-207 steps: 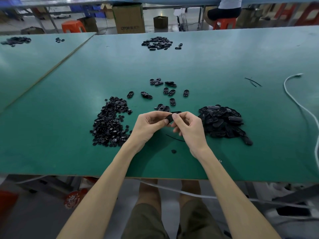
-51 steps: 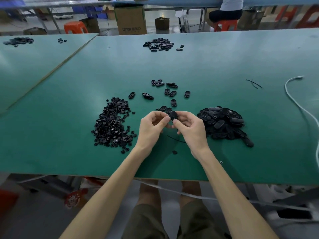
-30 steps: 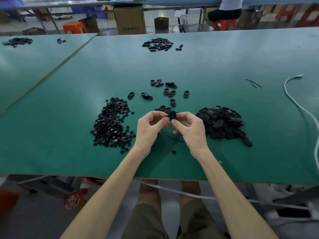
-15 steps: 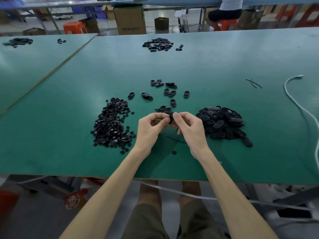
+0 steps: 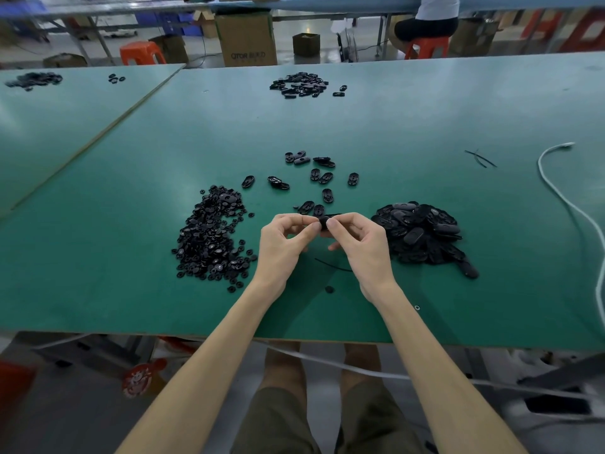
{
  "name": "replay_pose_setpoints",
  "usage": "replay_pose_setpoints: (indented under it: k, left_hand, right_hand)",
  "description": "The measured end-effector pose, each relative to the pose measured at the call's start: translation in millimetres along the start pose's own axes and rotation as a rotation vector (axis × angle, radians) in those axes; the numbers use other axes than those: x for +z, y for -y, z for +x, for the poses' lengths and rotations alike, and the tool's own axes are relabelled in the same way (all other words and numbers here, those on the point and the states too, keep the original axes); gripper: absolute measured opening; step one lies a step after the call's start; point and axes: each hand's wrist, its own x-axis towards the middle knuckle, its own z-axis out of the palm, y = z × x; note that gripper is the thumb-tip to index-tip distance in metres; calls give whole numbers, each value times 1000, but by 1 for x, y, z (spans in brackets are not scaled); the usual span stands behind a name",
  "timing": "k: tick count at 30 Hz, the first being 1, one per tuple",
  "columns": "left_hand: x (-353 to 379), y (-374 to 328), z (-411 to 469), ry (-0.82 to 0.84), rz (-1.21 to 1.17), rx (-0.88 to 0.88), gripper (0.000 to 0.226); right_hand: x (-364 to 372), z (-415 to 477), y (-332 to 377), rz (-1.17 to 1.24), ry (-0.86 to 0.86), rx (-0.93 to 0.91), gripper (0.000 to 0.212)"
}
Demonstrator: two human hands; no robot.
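Left hand (image 5: 281, 244) & right hand (image 5: 363, 244) over green table (image 5: 98, 290), fingers of both pinching small black plastic part (image 5: 324, 222) between them. L: heap of tiny black round bits (image 5: 209, 240). R: heap of black oval shells (image 5: 419, 234), white cable (image 5: 563, 198). Far: brown cardboard box (image 5: 245, 37), orange stool (image 5: 141, 52).

On green-topped bench (image 5: 393, 126), heap of black oval plastic shells (image 5: 420, 234). Just left of heap, small black plastic part (image 5: 324, 222) between left grip (image 5: 281, 247) and right grip (image 5: 363, 247); further left, pile of tiny black round plastic pieces (image 5: 209, 240); well right, white cable (image 5: 563, 198).
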Motion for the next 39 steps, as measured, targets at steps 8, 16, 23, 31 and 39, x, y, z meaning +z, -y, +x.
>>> replay_pose_setpoints:
  k: [8,16,23,31,39]
  left_hand:
    - [1,0,-1,2,37,-2,5]
    - [0,0,-3,-10,3,-33,14]
    - [0,0,-3,-5,-21,-24,20]
    - [-1,-3,-2,117,-59,45,17]
    - [-2,-2,-4,82,-139,42,14]
  right_hand:
    - [0,0,-2,8,6,2,5]
    - [-1,-1,-1,22,34,-5,6]
    - [-1,-4,1,60,51,8,7]
    - [-1,-2,1,79,56,17,8]
    - [-3,0,-4,-75,13,4,7]
